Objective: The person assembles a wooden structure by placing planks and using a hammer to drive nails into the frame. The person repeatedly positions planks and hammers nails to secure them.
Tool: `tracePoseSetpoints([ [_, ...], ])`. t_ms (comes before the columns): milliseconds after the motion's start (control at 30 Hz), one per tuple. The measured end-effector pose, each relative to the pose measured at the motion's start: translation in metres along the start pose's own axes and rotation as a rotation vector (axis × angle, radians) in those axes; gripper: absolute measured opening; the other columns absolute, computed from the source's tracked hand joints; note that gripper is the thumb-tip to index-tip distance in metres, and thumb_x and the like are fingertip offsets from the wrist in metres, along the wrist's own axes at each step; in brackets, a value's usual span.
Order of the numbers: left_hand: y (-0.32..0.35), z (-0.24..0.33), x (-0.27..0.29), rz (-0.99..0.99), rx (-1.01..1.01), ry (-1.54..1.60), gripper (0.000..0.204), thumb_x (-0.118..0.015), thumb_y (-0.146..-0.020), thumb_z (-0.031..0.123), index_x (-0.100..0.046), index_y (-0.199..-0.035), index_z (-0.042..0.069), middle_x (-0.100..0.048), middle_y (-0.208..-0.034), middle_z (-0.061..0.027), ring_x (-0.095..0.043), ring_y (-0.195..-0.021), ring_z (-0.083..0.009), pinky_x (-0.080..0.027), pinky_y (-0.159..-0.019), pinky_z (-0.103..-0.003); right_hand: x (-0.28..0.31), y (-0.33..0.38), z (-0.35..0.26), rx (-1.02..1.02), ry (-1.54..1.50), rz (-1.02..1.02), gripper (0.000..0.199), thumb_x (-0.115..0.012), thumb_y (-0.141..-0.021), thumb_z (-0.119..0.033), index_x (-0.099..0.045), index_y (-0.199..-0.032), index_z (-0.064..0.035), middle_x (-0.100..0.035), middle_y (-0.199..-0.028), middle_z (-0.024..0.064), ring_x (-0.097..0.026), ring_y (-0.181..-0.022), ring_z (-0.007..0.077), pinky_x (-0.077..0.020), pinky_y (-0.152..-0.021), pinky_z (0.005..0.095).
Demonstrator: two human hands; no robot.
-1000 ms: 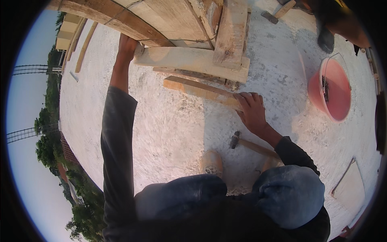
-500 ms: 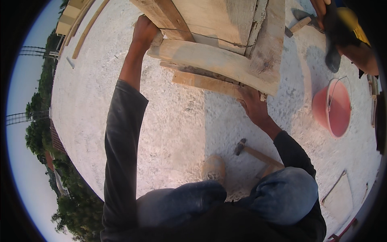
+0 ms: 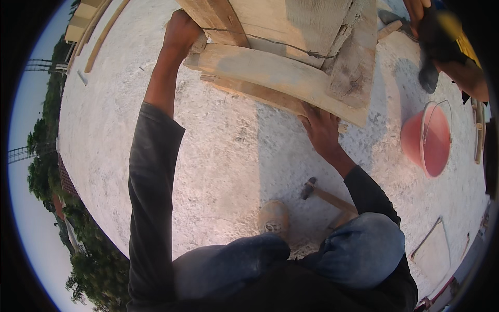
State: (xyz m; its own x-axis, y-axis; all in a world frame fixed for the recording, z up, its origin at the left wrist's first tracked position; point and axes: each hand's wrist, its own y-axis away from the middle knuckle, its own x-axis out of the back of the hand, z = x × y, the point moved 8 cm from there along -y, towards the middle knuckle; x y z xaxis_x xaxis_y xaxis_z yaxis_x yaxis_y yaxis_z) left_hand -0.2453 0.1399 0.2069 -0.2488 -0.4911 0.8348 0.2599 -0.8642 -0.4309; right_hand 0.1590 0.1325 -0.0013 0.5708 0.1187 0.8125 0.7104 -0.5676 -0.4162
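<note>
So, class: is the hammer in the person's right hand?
No: the hammer lies on the concrete floor, while the right hand presses the wooden plank.

Long plank (image 3: 275, 78) is laid across front of wooden formwork (image 3: 291, 26); left hand (image 3: 182, 31) at its left end, right hand (image 3: 321, 127) under right end. Hammer (image 3: 325, 195) on concrete floor (image 3: 218, 145) near shoe (image 3: 273, 218); bucket (image 3: 429, 138) far right.

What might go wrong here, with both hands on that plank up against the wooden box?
The right hand has its fingers under the plank, where it meets the boards below; they might get pinched if it drops. The left hand grips only the far end, so the plank may tilt. The hammer lies on the ground by the shoe, an easy thing to trip on.
</note>
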Motion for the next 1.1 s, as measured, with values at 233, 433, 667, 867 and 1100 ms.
tracePoseSetpoints([
  [233,0.039,0.022,0.067,0.742,0.204,0.365,0.058,-0.066,-0.110,0.039,-0.064,-0.141,-0.009,-0.070,-0.134,-0.0256,-0.069,-0.123,-0.0316,-0.053,-0.106,-0.043,-0.006,-0.002,0.010,0.024,0.020,0.102,0.040,-0.083,-0.096,-0.026,-0.075,-0.135,-0.0176,-0.074,-0.132,0.0100,-0.068,-0.121,0.0361,-0.0485,-0.107,0.0558],
  [433,0.189,0.127,-0.026,0.354,-0.027,0.005,0.024,-0.076,-0.105,0.017,-0.066,-0.122,0.004,-0.063,-0.125,-0.0146,-0.059,-0.114,-0.0323,-0.046,-0.103,-0.049,-0.014,0.002,0.011,-0.011,0.047,0.084,0.038,-0.081,-0.098,-0.024,-0.074,-0.135,-0.0175,-0.071,-0.131,0.0089,-0.061,-0.122,0.0341,-0.0422,-0.102,0.0537],
  [667,0.232,0.127,-0.149,-0.067,0.108,0.069,0.056,-0.086,-0.092,0.015,-0.063,-0.142,0.005,-0.053,-0.154,-0.0214,-0.048,-0.141,-0.0472,-0.043,-0.119,-0.058,0.023,0.012,0.023,-0.055,-0.124,0.057,0.046,-0.083,-0.095,-0.021,-0.071,-0.138,-0.0125,-0.063,-0.136,0.0151,-0.058,-0.121,0.0372,-0.0429,-0.104,0.0538],
  [867,0.231,0.120,-0.147,0.016,0.053,0.088,0.054,-0.090,-0.089,0.016,-0.069,-0.137,0.004,-0.063,-0.148,-0.0181,-0.050,-0.140,-0.0441,-0.045,-0.117,-0.055,0.018,0.028,0.056,-0.315,-0.419,-0.160,0.047,-0.084,-0.093,-0.011,-0.068,-0.137,-0.0036,-0.064,-0.133,0.0194,-0.063,-0.122,0.0407,-0.0521,-0.106,0.0494],
  [1100,0.229,0.110,-0.144,0.033,-0.013,0.115,0.051,-0.093,-0.087,0.020,-0.076,-0.133,0.008,-0.071,-0.146,-0.0159,-0.052,-0.139,-0.0399,-0.046,-0.115,-0.050,0.013,0.024,0.056,-0.310,-0.405,-0.178,0.061,-0.085,-0.089,-0.004,-0.057,-0.143,-0.0011,-0.057,-0.132,0.0210,-0.060,-0.125,0.0408,-0.0538,-0.106,0.0480],
])
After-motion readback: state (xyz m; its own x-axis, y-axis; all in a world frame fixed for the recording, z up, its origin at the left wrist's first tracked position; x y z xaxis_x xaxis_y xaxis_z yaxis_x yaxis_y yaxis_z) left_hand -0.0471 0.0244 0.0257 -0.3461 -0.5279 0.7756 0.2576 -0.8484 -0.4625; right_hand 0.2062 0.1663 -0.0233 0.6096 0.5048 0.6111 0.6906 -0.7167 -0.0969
